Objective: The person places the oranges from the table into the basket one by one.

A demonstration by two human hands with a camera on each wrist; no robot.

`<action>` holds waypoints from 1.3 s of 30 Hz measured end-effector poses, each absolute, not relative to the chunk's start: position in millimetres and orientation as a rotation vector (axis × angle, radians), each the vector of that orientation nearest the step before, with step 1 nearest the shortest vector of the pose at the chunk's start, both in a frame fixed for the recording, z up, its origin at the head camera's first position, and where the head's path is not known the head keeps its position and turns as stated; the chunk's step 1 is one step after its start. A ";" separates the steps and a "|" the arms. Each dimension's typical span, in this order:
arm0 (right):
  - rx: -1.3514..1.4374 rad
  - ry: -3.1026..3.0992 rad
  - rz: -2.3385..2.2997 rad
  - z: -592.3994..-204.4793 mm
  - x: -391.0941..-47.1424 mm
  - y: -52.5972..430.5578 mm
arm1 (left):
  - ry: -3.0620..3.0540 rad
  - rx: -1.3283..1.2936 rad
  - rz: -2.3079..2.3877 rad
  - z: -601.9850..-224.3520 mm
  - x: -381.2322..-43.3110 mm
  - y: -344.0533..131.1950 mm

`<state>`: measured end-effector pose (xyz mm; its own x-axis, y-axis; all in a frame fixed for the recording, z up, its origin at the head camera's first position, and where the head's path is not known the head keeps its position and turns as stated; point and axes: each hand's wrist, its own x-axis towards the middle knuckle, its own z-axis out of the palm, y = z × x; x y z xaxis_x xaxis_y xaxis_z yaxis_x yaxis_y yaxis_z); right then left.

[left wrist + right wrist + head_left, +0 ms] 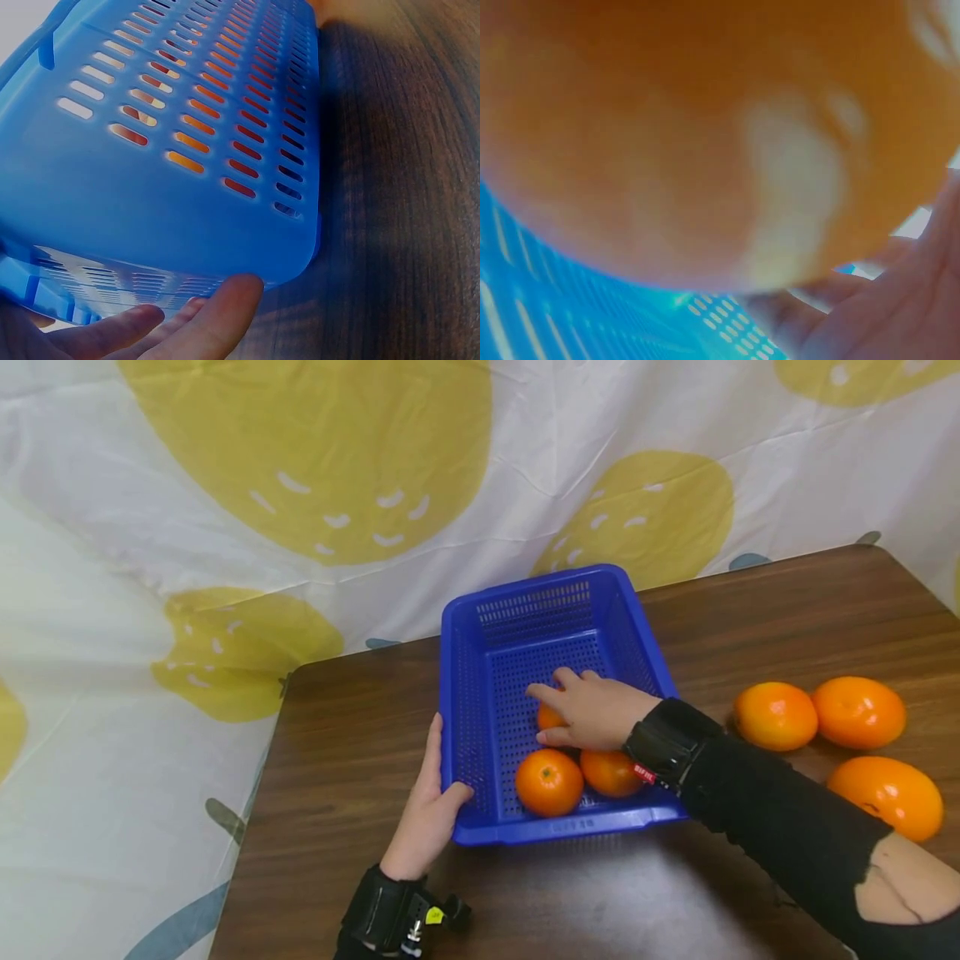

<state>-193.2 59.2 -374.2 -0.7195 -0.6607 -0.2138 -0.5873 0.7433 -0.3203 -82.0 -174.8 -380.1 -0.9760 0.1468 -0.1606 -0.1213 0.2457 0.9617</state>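
A blue plastic basket [570, 828] with slotted walls stands on the table. My left hand [423, 818] grips its near left corner, thumb over the rim and fingers along the outer wall. Inside the basket, my right hand [600, 710] curls its fingers over an orange [550, 717], which is mostly hidden beneath the palm. Two more lie at the basket's near end: a left orange [549, 782] with its stem end up and a right orange [611, 774] partly under the wrist. A large blurred orange [667, 150] fills most of the right wrist view.
On the brown wooden table [352, 752], to the right of the basket, lie a round orange [776, 717], a second orange [859, 712] beside it, and a nearer orange [888, 797] close to the right forearm. A white curtain [517, 460] with yellow fruit prints hangs behind the table's far edge.
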 end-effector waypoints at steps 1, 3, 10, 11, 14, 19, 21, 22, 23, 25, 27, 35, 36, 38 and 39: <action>-0.970 2.632 -0.330 -373.0 -193.0 59.4 | 2.299 0.027 1.806 -380.0 -82.2 -174.8; -0.972 2.636 -0.324 -371.1 -192.6 59.5 | 2.297 0.028 1.805 -379.9 -82.3 -174.8; -0.995 2.679 -0.295 -365.0 -192.2 60.4 | 2.291 0.022 1.803 -380.2 -82.7 -175.5; -0.997 2.686 -0.290 -363.8 -192.1 61.0 | 2.292 0.020 1.801 -380.1 -82.6 -175.4; -1.006 2.697 -0.287 -359.2 -191.1 63.3 | 2.290 0.019 1.800 -380.0 -82.6 -175.3; -1.020 2.696 -0.298 -350.9 -188.8 65.8 | 2.290 0.021 1.806 -380.6 -83.0 -175.1; -1.025 2.699 -0.296 -347.7 -188.1 66.7 | 2.288 0.017 1.807 -380.8 -83.2 -175.0; -1.026 2.702 -0.292 -346.1 -188.1 67.4 | 2.286 0.014 1.807 -380.7 -83.2 -174.8; -1.029 2.704 -0.293 -344.4 -188.0 68.4 | 2.285 0.012 1.805 -380.6 -83.1 -174.6; -1.033 2.710 -0.293 -340.9 -187.4 70.2 | 2.286 0.008 1.801 -380.4 -83.0 -174.5; -1.041 2.719 -0.284 -337.4 -187.0 72.0 | 2.288 0.006 1.798 -380.2 -82.4 -174.5; -1.045 2.777 -0.265 -329.9 -185.6 80.4 | 2.293 0.016 1.804 -380.6 -82.0 -175.4; -1.047 2.780 -0.265 -329.2 -185.4 81.2 | 2.290 0.016 1.809 -380.4 -82.2 -175.6; -1.062 2.791 -0.260 -328.1 -185.2 82.5 | 2.287 0.017 1.814 -379.9 -82.4 -175.7; -1.070 2.796 -0.257 -327.6 -185.0 83.4 | 2.286 0.018 1.815 -379.6 -82.4 -175.7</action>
<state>-185.0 83.4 -327.6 -0.7381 -0.6714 -0.0664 -0.6480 0.7329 -0.2072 -82.4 -175.7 -379.6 -0.9753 0.1467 -0.1650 -0.1275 0.2360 0.9634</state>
